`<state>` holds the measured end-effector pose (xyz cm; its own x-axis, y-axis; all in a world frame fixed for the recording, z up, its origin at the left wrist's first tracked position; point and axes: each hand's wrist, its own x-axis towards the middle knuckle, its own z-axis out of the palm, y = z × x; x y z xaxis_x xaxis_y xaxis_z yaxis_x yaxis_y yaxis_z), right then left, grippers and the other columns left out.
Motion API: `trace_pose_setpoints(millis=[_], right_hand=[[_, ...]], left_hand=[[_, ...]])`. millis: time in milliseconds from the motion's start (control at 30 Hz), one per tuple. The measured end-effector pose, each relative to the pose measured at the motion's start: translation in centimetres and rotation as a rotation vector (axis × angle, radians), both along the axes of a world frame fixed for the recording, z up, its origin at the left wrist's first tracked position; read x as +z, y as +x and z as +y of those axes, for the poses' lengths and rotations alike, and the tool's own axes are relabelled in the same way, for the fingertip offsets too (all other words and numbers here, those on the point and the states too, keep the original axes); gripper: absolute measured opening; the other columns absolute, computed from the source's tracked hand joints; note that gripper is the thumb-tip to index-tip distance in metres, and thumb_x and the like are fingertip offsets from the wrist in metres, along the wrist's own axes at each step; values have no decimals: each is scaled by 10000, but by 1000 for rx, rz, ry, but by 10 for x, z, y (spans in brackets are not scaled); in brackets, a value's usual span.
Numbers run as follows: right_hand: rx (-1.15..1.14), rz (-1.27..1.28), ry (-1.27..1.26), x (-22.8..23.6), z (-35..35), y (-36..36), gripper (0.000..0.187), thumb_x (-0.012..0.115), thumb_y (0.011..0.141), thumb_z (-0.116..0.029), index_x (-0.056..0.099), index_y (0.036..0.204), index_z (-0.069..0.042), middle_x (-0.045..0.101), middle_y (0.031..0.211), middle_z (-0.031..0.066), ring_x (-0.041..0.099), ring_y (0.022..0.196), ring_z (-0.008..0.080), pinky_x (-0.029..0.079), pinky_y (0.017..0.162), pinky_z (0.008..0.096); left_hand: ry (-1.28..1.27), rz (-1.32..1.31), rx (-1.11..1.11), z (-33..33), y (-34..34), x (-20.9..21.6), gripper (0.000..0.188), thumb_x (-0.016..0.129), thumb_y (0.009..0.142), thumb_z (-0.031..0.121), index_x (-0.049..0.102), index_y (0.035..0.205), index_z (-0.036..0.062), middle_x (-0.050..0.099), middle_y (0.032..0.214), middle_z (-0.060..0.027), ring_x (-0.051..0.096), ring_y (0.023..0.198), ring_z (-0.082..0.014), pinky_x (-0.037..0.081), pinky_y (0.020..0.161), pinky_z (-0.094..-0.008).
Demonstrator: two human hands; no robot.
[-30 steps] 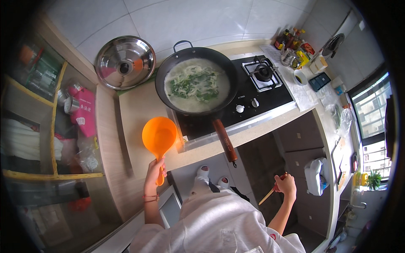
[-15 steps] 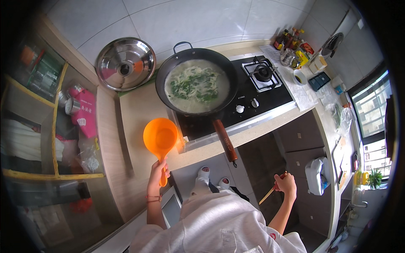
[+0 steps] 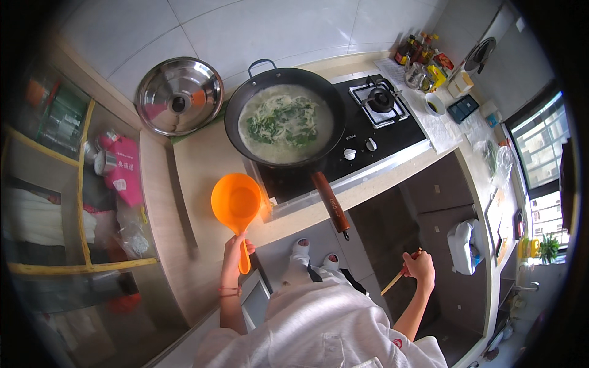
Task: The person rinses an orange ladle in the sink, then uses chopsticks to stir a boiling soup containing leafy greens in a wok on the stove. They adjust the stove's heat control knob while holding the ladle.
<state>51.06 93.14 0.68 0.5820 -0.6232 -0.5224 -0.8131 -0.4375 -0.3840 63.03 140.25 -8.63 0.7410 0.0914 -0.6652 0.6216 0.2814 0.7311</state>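
- Left grip [image 3: 233, 250]: fingers closed around the handle of an orange scoop [image 3: 235, 197], whose round bowl points away from the person, over the front of the pale surface [image 3: 197, 162]; whether it touches there, I cannot tell.
- Right grip [image 3: 419, 267]: clamped on slim wooden chopsticks [image 3: 391, 284], tips slanting down and left, well apart from the scoop.
- Beyond the scoop, to its right, a dark wok [image 3: 334, 101] sits on the black stove [image 3: 392, 140], its brown handle [image 3: 330, 205] reaching past the front edge.
- In the wok: cloudy broth with green leaves [image 3: 282, 119].
- Left of the wok, a shiny metal lid [image 3: 158, 98] leans at the wall.
- Right of the bare burner [image 3: 381, 100], a white bowl [image 3: 428, 103] holds dark liquid.
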Motion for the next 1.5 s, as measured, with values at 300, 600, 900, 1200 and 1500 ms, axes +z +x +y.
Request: trace_pose_setpoints(millis=[300,600,900,1200,1500], right_hand=[[-35,4,-163,-4,0,-40,386,612,847,-269,636,596,23,632,543,94,641,502,216,528,539,319],[-98,-116,-333,-35,-81,-128,394,623,842,-299,627,599,11,628,592,142,637,593,314,510,600,389],[-499,1,-442,-24,-160,-317,386,610,853,-317,664,651,7,640,590,131,651,612,307,517,636,386],[-933,221,-312,-47,-146,-460,361,613,843,-343,673,772,7,673,736,167,665,759,344,518,720,418],[-1263,135,-121,-49,-155,-464,374,605,835,-351,688,693,-15,674,672,132,668,712,327,515,722,410]], left_hand=[[676,-612,311,1,4,59,262,529,958,186,575,1097,-32,611,997,-95,566,892,-149,440,840,-285],[-387,-1419,-199,-219,-99,237,103,652,832,42,613,866,-47,617,815,-142,606,707,-237,563,612,-345],[-1530,-921,-897,-406,-216,299,179,559,881,24,658,780,-87,643,798,-280,652,633,-317,566,588,-340],[-1748,-500,-1416,-511,-244,292,84,578,847,-51,650,807,-63,634,882,-208,617,713,-282,532,630,-360],[-1273,-784,-1318,-676,-203,230,53,646,877,65,634,892,16,658,849,-123,648,776,-244,539,643,-292]])
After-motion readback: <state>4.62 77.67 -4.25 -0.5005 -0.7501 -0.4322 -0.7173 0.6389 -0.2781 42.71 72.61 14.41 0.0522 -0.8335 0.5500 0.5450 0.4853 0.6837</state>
